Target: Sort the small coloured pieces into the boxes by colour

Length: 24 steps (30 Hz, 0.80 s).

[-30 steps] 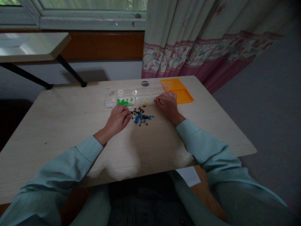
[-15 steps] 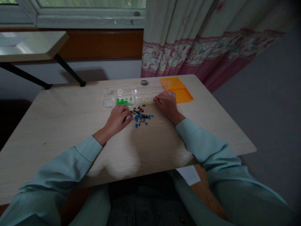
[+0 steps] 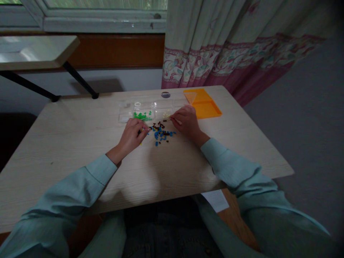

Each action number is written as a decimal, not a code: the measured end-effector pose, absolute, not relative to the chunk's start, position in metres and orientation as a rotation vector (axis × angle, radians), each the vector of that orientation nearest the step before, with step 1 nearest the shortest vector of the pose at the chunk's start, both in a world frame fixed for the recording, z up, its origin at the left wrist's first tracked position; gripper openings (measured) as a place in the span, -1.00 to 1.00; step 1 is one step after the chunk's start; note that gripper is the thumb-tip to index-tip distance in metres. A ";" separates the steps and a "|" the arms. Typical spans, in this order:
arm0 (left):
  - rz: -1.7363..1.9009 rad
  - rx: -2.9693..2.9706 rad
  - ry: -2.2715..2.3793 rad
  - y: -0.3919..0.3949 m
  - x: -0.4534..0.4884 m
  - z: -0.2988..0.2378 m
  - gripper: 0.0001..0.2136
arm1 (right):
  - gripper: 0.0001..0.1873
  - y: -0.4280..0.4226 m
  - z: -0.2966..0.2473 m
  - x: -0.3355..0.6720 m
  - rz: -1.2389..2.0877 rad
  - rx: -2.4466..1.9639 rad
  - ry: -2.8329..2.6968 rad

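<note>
A small heap of blue and dark brown beads [image 3: 160,133] lies on the wooden table [image 3: 80,143]. My left hand [image 3: 131,135] rests curled at the heap's left edge, fingertips pinched on something I cannot make out. My right hand [image 3: 186,122] is curled at the heap's right edge, holding a thin stick-like tool that points left toward the beads. Just behind the heap stands a clear compartment box [image 3: 150,109] with green beads [image 3: 142,116] in one cell and pale yellow beads [image 3: 166,115] in another.
An orange tray [image 3: 205,104] lies at the back right of the table, and a small dark round lid [image 3: 165,95] sits behind the box. A patterned curtain hangs behind. Another tabletop on black legs stands at the far left.
My right hand has drawn back from the yellow-bead cell toward the heap. My left hand has shifted slightly left and nearer to me.
</note>
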<state>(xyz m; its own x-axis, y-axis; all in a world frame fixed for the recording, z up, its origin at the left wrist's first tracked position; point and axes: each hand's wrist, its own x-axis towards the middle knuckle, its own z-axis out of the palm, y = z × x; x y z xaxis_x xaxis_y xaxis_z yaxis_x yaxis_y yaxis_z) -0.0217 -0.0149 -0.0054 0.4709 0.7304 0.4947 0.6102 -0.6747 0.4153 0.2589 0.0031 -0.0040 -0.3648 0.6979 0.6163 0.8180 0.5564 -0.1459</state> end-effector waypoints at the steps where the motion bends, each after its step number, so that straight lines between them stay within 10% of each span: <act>1: 1.001 2.510 1.181 -0.014 -0.022 -0.006 -0.79 | -0.71 -0.002 -0.003 0.253 -0.244 -1.159 -2.185; 24: 1.129 2.295 0.954 -0.028 -0.003 0.006 -0.69 | -0.84 -0.038 0.003 0.203 -0.208 -0.823 -2.224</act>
<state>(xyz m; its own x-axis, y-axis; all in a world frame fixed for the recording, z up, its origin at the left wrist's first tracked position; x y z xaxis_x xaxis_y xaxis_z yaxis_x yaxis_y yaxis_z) -0.0030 -0.0276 0.0065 0.4383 0.7286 0.5263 0.3978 -0.6824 0.6133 0.2030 -0.0380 0.0034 -0.5181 0.4968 0.6962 0.6172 0.7807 -0.0977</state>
